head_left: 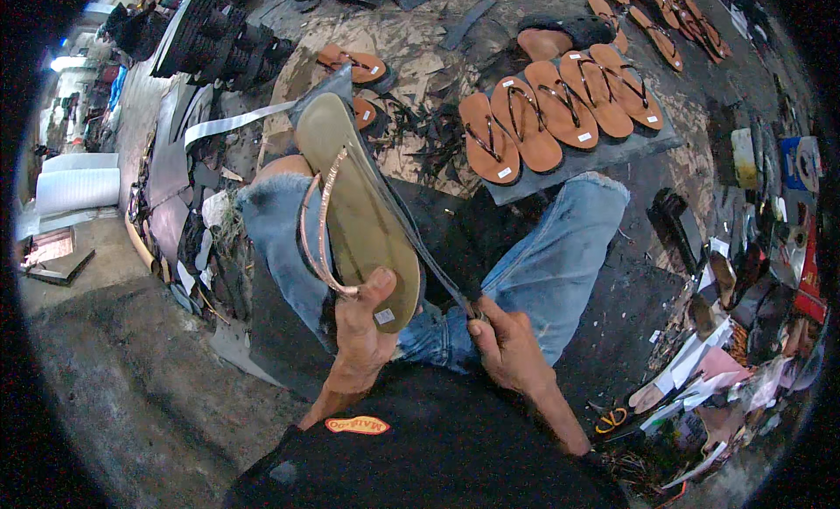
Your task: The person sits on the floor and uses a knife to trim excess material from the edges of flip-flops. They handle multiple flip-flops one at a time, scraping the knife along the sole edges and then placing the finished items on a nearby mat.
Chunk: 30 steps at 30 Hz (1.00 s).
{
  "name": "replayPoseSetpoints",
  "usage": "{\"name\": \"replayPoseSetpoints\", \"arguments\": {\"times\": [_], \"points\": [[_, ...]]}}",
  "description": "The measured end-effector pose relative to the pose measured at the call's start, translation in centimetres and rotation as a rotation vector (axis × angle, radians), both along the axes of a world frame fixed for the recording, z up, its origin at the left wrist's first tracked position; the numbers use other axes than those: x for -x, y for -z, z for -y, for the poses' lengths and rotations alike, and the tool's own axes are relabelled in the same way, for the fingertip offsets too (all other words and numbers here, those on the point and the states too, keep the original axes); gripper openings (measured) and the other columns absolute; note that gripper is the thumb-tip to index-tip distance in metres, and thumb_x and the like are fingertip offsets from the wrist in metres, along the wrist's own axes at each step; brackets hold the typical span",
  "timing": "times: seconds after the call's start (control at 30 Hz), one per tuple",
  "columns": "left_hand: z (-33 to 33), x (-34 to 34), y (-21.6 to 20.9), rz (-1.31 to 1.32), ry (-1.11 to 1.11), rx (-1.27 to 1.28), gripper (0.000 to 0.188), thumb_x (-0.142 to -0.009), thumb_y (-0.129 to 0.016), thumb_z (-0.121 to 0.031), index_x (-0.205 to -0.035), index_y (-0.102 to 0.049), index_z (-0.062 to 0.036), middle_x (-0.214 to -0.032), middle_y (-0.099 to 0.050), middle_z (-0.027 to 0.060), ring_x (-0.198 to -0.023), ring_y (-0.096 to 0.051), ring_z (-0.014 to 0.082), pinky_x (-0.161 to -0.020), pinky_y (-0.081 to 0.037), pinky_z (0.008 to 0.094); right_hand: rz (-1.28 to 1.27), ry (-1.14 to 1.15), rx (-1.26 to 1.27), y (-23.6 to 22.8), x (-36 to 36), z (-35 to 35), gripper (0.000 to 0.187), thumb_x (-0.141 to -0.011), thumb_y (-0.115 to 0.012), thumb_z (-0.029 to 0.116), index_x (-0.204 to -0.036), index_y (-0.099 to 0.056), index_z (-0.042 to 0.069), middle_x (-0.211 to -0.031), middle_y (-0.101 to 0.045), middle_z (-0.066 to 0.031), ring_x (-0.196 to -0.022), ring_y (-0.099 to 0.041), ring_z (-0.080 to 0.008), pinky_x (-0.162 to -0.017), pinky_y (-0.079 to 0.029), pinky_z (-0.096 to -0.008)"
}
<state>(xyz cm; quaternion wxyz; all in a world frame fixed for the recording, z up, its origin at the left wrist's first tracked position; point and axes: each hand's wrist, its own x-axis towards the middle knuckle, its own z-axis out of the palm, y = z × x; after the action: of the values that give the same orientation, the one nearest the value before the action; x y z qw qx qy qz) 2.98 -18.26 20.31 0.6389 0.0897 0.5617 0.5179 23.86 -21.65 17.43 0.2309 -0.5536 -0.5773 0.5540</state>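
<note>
My left hand (360, 327) grips the heel of an olive thong sandal (357, 203), thumb on the insole beside a small white label, its other fingers mostly hidden underneath. The sandal stands tilted above my lap, toe pointing away, with a shiny pinkish strap looped to its left. Along its right edge runs a narrow dark grey strip (435, 273), parted from the sole toward the heel. My right hand (510, 347) is closed, pinching the strip's near end between thumb and forefinger; whether it also holds a tool, I cannot make out.
Beyond my right knee, several tan thong sandals (523, 124) lie in a row on a dark sheet (582, 166). More tan sandals (352, 61) lie ahead. Dark sole stacks (223, 45) stand far left. Scissors with yellow handles (610, 420) and scraps lie at lower right.
</note>
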Motion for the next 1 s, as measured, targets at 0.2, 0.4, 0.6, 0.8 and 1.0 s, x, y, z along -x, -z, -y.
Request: {"name": "replayPoseSetpoints", "arguments": {"times": [0.2,0.4,0.6,0.8,1.0], "points": [[0.0,-0.4,-1.2,-0.081,0.124,0.001,0.05,-0.086,-0.076,-0.021,-0.129,-0.058,-0.002,-0.105,-0.07,0.008,-0.083,-0.071,0.0202,-0.068,-0.061,0.0346,-0.147,0.072,-0.086,2.0,2.1,-4.9,0.022,-0.106,-0.051,0.02,-0.097,-0.053,0.0,-0.071,-0.042,-0.0274,-0.059,-0.035,-0.0415,-0.056,-0.038,-0.0447],[1.1,0.1,-1.1,0.071,0.145,-0.002,0.058,-0.085,-0.074,-0.009,-0.138,-0.051,-0.0021,-0.118,-0.066,0.01,-0.104,-0.067,0.0208,-0.089,-0.058,0.035,-0.331,0.342,-0.273,4.5,6.1,-12.5,0.028,-0.108,-0.051,0.023,-0.091,-0.053,0.001,-0.066,-0.051,-0.0087,-0.058,-0.039,-0.0194,-0.055,-0.038,-0.0348],[-0.3,-0.5,-0.3,-0.615,0.419,-0.099,0.061,-0.086,-0.081,-0.019,-0.137,-0.052,-0.0008,-0.12,-0.066,0.0095,-0.106,-0.066,0.0197,-0.094,-0.054,0.0374,-0.624,0.42,-0.098,0.4,6.3,-17.6,0.036,-0.096,-0.073,0.032,-0.11,-0.069,-0.001,-0.09,-0.072,-0.0046,-0.079,-0.062,-0.0099,-0.07,-0.051,-0.0294],[-8.6,-0.6,-4.9,-0.504,0.285,-0.278,0.038,-0.099,-0.07,-0.026,-0.124,-0.061,0.0003,-0.108,-0.07,0.0055,-0.096,-0.068,0.0152,-0.084,-0.056,0.0312,-0.386,0.403,-0.319,-1.5,4.4,-11.5,0.036,-0.095,-0.075,0.025,-0.119,-0.065,0.0,-0.08,-0.069,-0.0081,-0.066,-0.062,-0.0118,-0.059,-0.049,-0.0332],[-6.0,0.3,-6.4,-0.041,0.236,-0.053,0.032,-0.105,-0.06,-0.033,-0.122,-0.063,-0.0061,-0.101,-0.071,0.0035,-0.082,-0.069,0.0122,-0.071,-0.058,0.0296,0.061,0.117,-0.17,0.4,-2.1,3.8,0.023,-0.102,-0.06,0.025,-0.11,-0.06,0.003,-0.075,-0.066,-0.0188,-0.056,-0.059,-0.0348,-0.053,-0.045,-0.0424]]}}
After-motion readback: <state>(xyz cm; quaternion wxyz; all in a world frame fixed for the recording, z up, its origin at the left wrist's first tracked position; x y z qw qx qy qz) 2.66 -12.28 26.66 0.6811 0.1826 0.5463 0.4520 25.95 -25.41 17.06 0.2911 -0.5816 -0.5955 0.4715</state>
